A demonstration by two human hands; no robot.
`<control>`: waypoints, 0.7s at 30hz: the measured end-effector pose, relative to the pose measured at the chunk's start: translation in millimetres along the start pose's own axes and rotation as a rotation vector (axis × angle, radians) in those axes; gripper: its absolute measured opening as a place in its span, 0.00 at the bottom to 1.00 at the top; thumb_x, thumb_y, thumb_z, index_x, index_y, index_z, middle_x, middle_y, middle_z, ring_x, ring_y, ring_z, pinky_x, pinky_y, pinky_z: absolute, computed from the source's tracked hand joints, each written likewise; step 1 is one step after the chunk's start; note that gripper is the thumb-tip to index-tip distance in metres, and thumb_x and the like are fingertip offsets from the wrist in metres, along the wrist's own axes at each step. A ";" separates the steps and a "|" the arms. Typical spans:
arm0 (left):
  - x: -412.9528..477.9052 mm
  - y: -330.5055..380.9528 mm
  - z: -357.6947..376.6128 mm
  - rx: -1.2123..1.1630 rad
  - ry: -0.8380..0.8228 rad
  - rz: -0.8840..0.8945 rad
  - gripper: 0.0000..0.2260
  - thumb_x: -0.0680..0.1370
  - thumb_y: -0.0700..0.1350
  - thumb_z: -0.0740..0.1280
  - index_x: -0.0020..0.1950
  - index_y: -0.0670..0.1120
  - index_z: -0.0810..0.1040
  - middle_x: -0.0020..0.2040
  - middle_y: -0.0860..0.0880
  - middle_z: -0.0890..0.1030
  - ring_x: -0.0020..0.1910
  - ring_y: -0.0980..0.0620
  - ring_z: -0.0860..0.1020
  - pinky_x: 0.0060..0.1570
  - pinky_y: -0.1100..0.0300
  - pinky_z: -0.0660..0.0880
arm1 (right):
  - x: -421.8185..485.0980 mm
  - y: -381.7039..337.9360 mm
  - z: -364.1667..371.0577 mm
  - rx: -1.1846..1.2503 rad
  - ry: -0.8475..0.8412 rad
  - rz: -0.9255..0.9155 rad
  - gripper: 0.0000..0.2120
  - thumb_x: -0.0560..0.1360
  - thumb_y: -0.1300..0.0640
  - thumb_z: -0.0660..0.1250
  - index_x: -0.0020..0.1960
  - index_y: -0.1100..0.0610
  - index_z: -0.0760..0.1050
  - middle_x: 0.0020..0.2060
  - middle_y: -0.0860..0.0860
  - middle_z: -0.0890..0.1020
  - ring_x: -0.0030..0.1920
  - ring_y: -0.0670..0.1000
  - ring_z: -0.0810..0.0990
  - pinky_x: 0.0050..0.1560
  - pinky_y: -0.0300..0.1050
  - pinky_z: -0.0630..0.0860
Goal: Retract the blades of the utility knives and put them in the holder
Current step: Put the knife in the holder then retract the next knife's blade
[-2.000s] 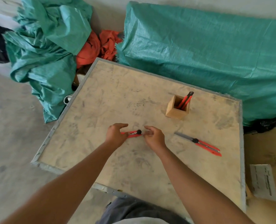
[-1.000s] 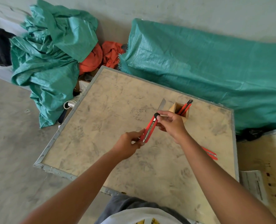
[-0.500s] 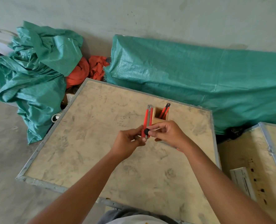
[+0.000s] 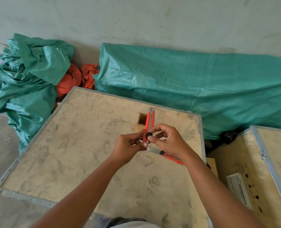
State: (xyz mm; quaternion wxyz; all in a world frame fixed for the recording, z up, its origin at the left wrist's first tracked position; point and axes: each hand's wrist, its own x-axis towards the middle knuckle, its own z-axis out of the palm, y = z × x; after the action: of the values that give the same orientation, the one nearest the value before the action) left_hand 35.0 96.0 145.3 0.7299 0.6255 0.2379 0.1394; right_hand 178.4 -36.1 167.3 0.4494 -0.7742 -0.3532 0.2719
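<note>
Retracting blade: left hand (image 4: 128, 148) is pinching knife (image 4: 149, 124) base, right hand (image 4: 166, 140) thumbing slider; holder (image 4: 142, 120) at 12 o'clock is next.

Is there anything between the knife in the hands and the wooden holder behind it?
Nothing visible. The knife, held upright by both hands, is just in front of the holder; no other object lies between them.
</note>
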 end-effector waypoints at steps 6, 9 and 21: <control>11.4 6.4 15.8 0.027 -0.005 0.022 0.22 0.71 0.33 0.76 0.59 0.54 0.82 0.50 0.38 0.85 0.43 0.46 0.76 0.50 0.50 0.83 | 4.5 6.3 -14.2 0.013 0.063 -0.041 0.08 0.72 0.55 0.79 0.49 0.49 0.84 0.47 0.43 0.87 0.43 0.44 0.85 0.47 0.34 0.78; 17.0 4.6 15.6 0.071 0.002 0.014 0.22 0.70 0.34 0.76 0.61 0.52 0.82 0.49 0.40 0.86 0.42 0.47 0.76 0.53 0.45 0.82 | 8.1 9.6 -13.8 0.002 0.087 -0.053 0.09 0.71 0.54 0.79 0.49 0.49 0.82 0.48 0.43 0.86 0.43 0.45 0.85 0.48 0.33 0.78; 52.2 -7.6 1.9 0.145 -0.042 -0.013 0.24 0.69 0.36 0.78 0.60 0.56 0.82 0.48 0.47 0.87 0.43 0.42 0.81 0.55 0.44 0.81 | 43.4 25.8 0.5 0.046 0.186 0.045 0.06 0.76 0.50 0.74 0.48 0.51 0.83 0.45 0.45 0.86 0.47 0.46 0.85 0.51 0.47 0.85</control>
State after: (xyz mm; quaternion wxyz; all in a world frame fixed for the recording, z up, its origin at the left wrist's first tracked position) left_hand 79.6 119.2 128.9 0.6882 0.6780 0.2363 0.1039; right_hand 212.0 -10.4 139.7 0.4918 -0.7933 -0.2859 0.2169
